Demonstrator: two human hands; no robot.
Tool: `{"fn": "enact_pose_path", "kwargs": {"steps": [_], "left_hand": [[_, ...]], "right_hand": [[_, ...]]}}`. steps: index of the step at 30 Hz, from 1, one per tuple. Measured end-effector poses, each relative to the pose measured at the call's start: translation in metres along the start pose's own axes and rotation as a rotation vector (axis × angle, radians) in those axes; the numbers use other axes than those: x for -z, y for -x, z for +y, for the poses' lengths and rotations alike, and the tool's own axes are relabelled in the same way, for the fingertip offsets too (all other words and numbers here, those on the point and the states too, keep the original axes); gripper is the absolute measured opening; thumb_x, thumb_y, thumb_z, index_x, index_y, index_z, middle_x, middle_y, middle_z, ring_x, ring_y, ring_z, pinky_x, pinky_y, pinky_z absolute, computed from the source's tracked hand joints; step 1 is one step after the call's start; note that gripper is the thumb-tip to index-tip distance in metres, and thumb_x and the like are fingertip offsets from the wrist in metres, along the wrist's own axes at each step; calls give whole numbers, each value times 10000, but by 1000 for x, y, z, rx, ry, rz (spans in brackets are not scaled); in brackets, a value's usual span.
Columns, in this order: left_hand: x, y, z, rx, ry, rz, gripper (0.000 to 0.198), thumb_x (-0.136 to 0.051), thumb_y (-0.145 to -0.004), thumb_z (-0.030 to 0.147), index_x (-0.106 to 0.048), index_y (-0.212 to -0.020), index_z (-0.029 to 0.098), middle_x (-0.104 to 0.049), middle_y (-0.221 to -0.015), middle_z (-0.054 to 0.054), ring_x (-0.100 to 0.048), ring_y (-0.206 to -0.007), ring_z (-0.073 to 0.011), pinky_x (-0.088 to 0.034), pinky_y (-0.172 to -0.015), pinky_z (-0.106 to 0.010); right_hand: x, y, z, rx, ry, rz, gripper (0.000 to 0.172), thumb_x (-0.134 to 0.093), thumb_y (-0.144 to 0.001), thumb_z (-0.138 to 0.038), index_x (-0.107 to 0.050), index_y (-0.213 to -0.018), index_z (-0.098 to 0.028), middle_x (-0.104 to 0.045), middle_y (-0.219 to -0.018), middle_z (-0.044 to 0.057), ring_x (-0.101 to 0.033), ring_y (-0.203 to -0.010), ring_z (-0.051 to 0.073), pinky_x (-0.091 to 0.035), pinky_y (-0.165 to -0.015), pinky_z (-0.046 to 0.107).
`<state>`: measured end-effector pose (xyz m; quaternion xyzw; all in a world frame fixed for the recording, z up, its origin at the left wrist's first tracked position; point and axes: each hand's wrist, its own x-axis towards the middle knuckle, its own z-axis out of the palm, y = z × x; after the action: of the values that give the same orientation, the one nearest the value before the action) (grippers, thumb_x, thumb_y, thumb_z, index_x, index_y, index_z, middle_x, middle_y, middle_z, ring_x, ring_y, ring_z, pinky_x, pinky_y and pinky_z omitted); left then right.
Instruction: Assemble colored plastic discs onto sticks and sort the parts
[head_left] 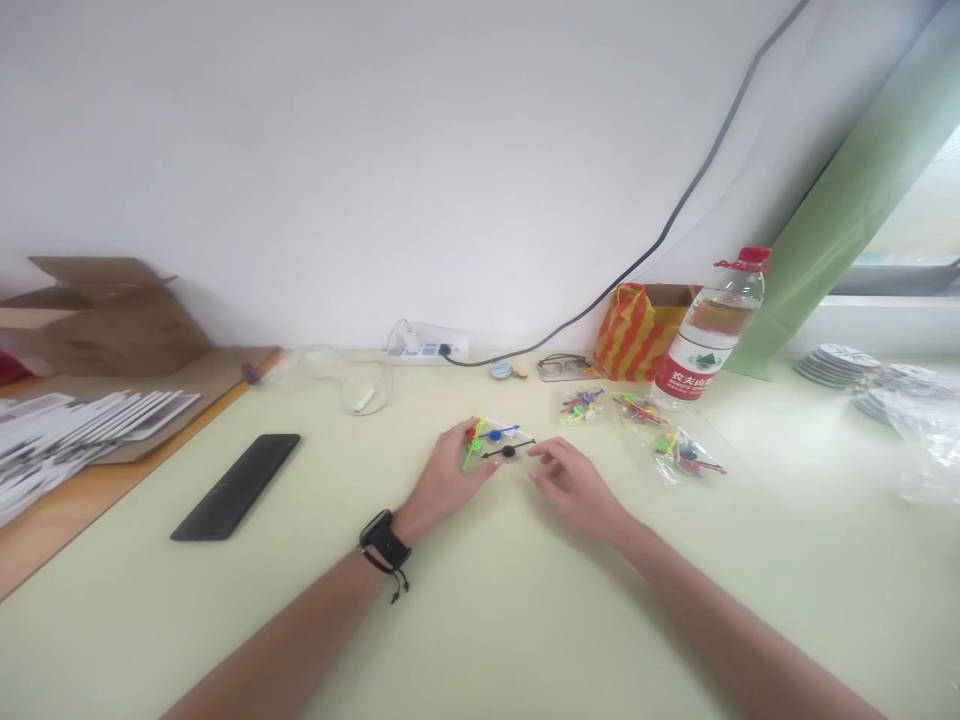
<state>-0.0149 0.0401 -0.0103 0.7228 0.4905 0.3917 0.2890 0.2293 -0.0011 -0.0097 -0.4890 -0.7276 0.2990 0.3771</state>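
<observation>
Several small plastic spinner arrows lie in a cluster on the pale green tabletop in front of me. Among them are a black arrow, a blue arrow and a green arrow, with bits of yellow, red and white beside them. My left hand curves around the cluster's left side, thumb and fingers apart; the thumb tip is by the black arrow, while some fingertips are hidden. To the right, my right hand hovers close to the black arrow's tip, its fingers bent and apart, with nothing visible in them.
Clear bags of coloured arrows lie to the right, near a water bottle and a striped bag. A dark flat case rests at left, beside stacked cards and a cardboard box. A power strip sits against the wall.
</observation>
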Motion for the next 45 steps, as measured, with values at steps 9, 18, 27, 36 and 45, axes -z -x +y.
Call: {"fn": "enact_pose_path", "kwargs": {"steps": [9,18,27,36,45], "left_hand": [[3,3,13,-164,20,-200,552,-690,-905,344,-568,-1440,286,-569,-1502,-60,-527,-1393,-290,-388,-1202,-457],[12,-4,7,-229,-181,-201,663,-665,-922,382,-439,-1537,290,-397,-1629,-82,-331,-1521,-303,-305,-1244,-491],[23,-67,10,-296,-411,-369,888,-854,-626,630,-617,-1390,244,-627,-1403,-138,-409,-1442,-426,-359,-1169,-515],[13,-94,17,-219,-414,-482,522,-849,-614,547,-768,-1053,275,-733,-1025,-70,-680,-983,-325,-515,-750,-355],[45,-141,1,-285,-480,-76,364,-553,-953,419,-681,-1224,213,-667,-1244,-117,-594,-1148,-296,-440,-1037,-444]], "right_hand": [[-1,6,-5,184,212,-167,544,-596,-953,-305,-523,-1490,-257,-570,-1489,98,-440,-1421,309,-344,-1201,531],[5,-3,-2,129,184,-20,455,-621,-922,-283,-572,-1375,-287,-600,-1380,95,-508,-1317,295,-416,-1134,500],[11,-44,-3,80,297,-189,888,-737,-835,-441,-308,-1592,-263,-443,-1563,142,-383,-1450,334,-353,-1155,499],[32,-102,-9,-58,376,-426,438,-804,-753,-410,-707,-1148,-250,-728,-1162,73,-687,-1026,272,-505,-795,321],[67,-103,-12,-170,356,-417,534,-747,-795,-579,-703,-1228,-270,-722,-1203,94,-687,-1022,274,-523,-824,340]]}}
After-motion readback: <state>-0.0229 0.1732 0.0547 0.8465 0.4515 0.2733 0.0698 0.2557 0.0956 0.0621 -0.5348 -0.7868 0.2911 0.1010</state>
